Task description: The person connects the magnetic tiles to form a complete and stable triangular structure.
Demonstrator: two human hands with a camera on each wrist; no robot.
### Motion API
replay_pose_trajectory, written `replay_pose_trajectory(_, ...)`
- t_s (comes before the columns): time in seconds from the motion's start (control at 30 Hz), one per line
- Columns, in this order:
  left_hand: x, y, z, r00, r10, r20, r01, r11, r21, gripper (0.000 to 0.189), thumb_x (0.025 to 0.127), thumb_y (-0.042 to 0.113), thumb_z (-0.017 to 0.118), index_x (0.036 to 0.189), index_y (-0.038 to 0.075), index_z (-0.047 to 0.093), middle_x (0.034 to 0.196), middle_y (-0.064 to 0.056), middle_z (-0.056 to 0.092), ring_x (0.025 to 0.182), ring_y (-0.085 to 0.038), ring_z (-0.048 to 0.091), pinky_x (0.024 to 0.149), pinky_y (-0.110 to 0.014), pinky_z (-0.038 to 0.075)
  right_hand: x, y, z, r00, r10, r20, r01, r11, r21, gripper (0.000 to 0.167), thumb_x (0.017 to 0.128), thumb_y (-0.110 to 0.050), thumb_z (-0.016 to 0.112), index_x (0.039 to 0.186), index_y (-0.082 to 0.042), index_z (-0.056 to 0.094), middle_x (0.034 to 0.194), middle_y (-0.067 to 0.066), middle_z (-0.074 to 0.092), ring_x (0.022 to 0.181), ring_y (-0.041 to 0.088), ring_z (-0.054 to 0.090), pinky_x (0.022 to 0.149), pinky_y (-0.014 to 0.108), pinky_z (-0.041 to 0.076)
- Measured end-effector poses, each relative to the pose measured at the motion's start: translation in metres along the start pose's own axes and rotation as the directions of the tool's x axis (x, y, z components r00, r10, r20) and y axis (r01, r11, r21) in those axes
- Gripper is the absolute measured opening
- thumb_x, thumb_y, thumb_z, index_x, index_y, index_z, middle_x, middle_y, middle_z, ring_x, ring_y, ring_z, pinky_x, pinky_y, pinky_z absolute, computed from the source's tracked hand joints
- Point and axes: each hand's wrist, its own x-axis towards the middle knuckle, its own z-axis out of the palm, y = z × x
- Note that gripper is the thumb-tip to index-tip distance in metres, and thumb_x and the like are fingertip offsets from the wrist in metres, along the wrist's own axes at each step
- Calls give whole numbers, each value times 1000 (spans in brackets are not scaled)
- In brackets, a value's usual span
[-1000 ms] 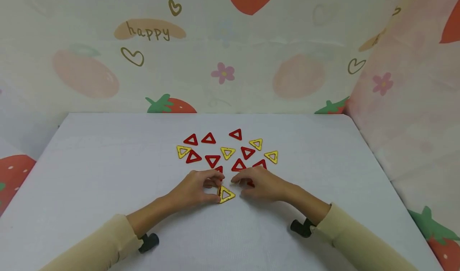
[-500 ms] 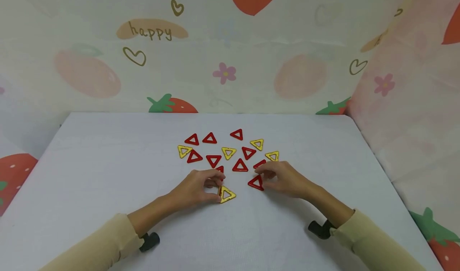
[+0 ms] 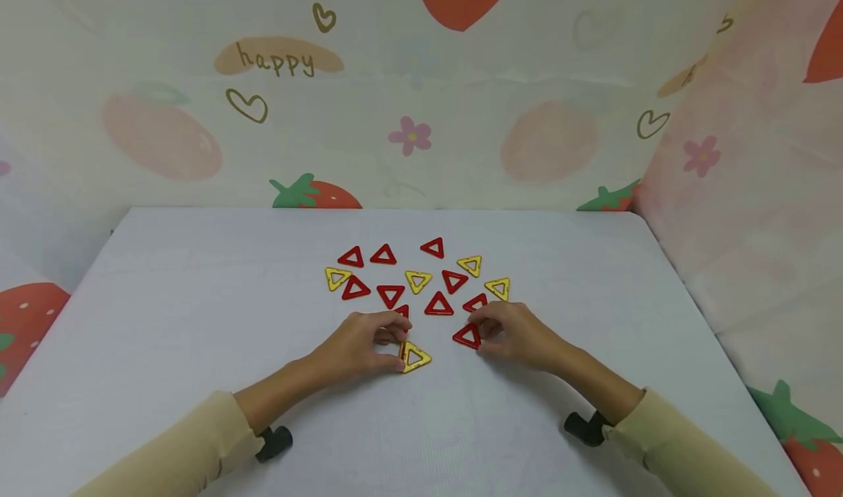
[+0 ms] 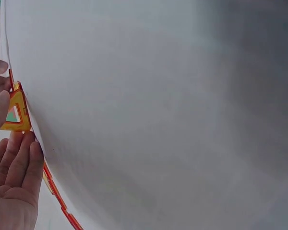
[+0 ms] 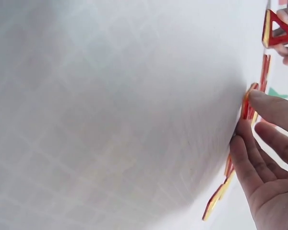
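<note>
Overhead, both hands work at the near edge of a scatter of flat triangle frames on the white table (image 3: 197,321).

Left hand (image 3: 358,347): fingers curled, pinching a small standing piece made of a yellow triangle (image 3: 415,356) with a red part at its left edge. The piece sits just in front of the scatter, near the table's middle.

Right hand (image 3: 520,330): fingertips on a red triangle (image 3: 468,335) lying flat just right of the yellow one. Fingers bent onto it; whether they pinch it or only press on it cannot be told.

Wrist views add little of the layout. Left wrist view: mostly white cloth, the yellow triangle (image 4: 17,111) held at the frame's left edge between fingertips, seen close, its open centre plain. Right wrist view: the right hand's fingers (image 5: 273,108) stretched loosely against pieces seen edge-on; the left hand's piece shows at top right, red and yellow faces joined. Only the head view shows the whole scatter.

Count, head view: loose yellow triangles, 4. Loose red triangles, 9, one half hidden behind the left hand. Plus the held yellow one.

Strawberry-print cloth (image 3: 276,58) stands behind and to the right.
</note>
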Motion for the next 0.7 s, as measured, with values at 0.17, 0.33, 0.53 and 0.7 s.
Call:
replay_pose_trajectory(0.17, 0, 0, 0, 1000, -1, 5, 1, 1000, -6, 48, 78, 14, 86, 120, 5, 65, 103, 0, 71, 98, -9, 68, 92, -28, 54, 2, 0, 5, 1000, -18, -3, 17, 999, -45, 40, 81, -9, 83, 118, -5, 68, 104, 0, 69, 91, 11, 62, 81, 24, 55)
replay_pose_trajectory(0.33, 1, 0, -2, 1000, -3, 13, 3, 1000, -5, 48, 78, 14, 86, 120, 5, 65, 102, 0, 71, 98, -9, 68, 92, -28, 54, 4, -2, 8, 1000, -26, 0, 26, 998, -64, 39, 81, -8, 82, 117, -6, 69, 105, 0, 69, 92, 11, 63, 80, 22, 55)
replay_pose_trajectory(0.53, 2, 1, -2, 1000, -17, 22, 17, 1000, 2, 48, 78, 14, 86, 120, 5, 65, 101, 1, 70, 96, -10, 67, 91, -28, 54, 7, -5, 10, 1000, -25, 3, 25, 998, -61, 38, 81, -8, 82, 117, -7, 69, 104, -1, 70, 90, 11, 64, 80, 21, 55)
replay_pose_trajectory(0.7, 2, 1, -3, 999, -24, 21, 24, 1000, 2, 48, 78, 14, 86, 120, 5, 65, 101, 1, 70, 96, -12, 67, 90, -28, 55, 10, -7, 10, 1000, -26, 12, 27, 998, -53, 38, 82, -9, 82, 117, -7, 69, 104, 0, 71, 90, 10, 64, 80, 20, 54)
